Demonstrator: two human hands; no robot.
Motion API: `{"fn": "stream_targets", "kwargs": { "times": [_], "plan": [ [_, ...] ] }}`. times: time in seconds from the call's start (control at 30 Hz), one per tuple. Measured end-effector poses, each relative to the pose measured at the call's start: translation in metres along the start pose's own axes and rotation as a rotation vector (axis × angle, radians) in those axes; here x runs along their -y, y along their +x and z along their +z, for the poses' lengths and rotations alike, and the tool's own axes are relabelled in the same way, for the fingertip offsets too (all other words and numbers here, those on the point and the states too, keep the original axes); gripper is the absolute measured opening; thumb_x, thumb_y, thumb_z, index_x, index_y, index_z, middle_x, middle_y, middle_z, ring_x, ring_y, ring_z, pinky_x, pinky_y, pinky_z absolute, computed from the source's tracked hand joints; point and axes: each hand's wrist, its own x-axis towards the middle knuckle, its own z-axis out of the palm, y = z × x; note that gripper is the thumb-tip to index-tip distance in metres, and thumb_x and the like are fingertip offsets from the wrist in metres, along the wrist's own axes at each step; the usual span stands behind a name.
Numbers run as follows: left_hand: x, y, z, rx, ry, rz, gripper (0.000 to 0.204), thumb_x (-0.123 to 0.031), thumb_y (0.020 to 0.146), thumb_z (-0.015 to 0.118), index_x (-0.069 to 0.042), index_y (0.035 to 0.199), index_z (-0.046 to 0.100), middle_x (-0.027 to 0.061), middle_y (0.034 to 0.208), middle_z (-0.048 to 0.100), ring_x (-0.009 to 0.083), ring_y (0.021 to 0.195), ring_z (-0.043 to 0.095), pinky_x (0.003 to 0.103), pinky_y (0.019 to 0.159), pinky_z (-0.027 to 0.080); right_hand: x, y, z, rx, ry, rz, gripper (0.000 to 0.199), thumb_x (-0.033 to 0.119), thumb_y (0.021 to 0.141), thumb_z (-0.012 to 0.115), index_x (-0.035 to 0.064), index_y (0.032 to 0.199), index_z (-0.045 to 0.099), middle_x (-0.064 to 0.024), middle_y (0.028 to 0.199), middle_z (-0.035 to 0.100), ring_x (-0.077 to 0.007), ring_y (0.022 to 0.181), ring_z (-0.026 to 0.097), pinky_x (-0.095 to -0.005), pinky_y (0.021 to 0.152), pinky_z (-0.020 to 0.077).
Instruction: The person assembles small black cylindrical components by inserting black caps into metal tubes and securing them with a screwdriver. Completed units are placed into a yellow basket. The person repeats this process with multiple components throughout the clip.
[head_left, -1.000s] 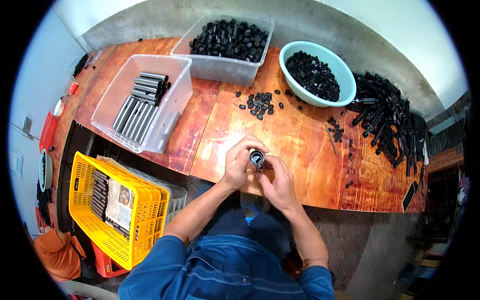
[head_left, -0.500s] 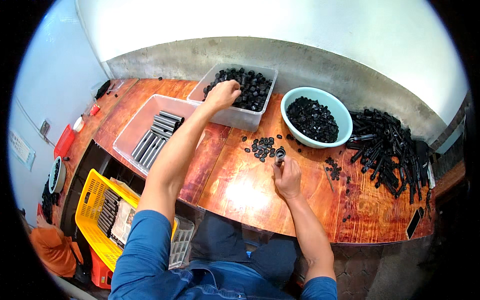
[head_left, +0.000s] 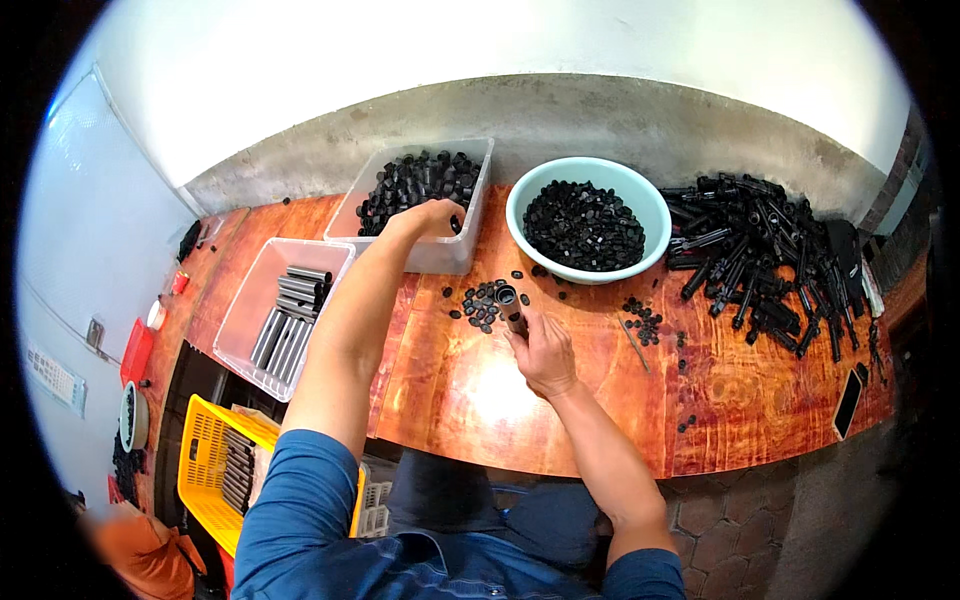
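Left hand (head_left: 432, 215): reaching into the clear plastic bin of small black caps (head_left: 420, 182), upper centre of frame; fingers curling down among them, grip not discernible.
Right hand (head_left: 543, 350): pinching a short black tube (head_left: 510, 305), centre of frame.
Tube axis: standing near upright, open end facing up.
Relation: caps are lying up-left of the tube; left hand nearer.

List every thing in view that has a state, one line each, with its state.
left hand: reaching into the clear bin of black parts, well filled
right hand: gripping a black tube, upright on the table
teal bowl: full of small black caps
clear tray: partly filled with dark tubes lying flat
yellow crate: below the table, holds tubes
pile of black tubes: loose heap
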Motion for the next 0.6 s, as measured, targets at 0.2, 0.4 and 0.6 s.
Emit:
{"fn": "stream_targets", "kwargs": {
  "times": [0.2,0.4,0.6],
  "plan": [
    [-0.001,0.005,0.003,-0.019,0.042,-0.011,0.051,-0.026,0.074,0.079,-0.018,0.123,0.071,0.0158,0.115,0.073,0.0348,0.111,0.068,0.043,0.092,0.054,0.001,0.002,-0.005,0.045,0.016,0.056,0.033,0.012,0.085,0.074,0.0022,0.109,0.055,-0.0196,0.089,0.065,-0.0414,0.082,0.064,-0.049,0.073,0.0492],
    [0.001,0.009,0.005,-0.14,0.223,-0.097,0.031,-0.027,0.078,0.07,-0.02,0.108,0.078,0.014,0.108,0.075,0.036,0.104,0.07,0.045,0.089,0.057,0.0,0.002,-0.01,0.043,0.016,0.056,0.032,0.015,0.087,0.072,0.0013,0.11,0.056,-0.021,0.09,0.065,-0.0419,0.083,0.064,-0.0488,0.073,0.0499],
    [0.01,-0.004,-0.007,-0.441,0.025,-0.013,0.036,-0.028,0.073,0.081,-0.002,0.096,0.074,0.0234,0.096,0.073,0.0386,0.095,0.071,0.044,0.085,0.057,-0.005,0.001,-0.008,0.051,0.029,0.106,0.036,0.019,0.088,0.071,0.0013,0.115,0.056,-0.0207,0.094,0.066,-0.0405,0.088,0.065,-0.048,0.078,0.0515]
  ]
}}
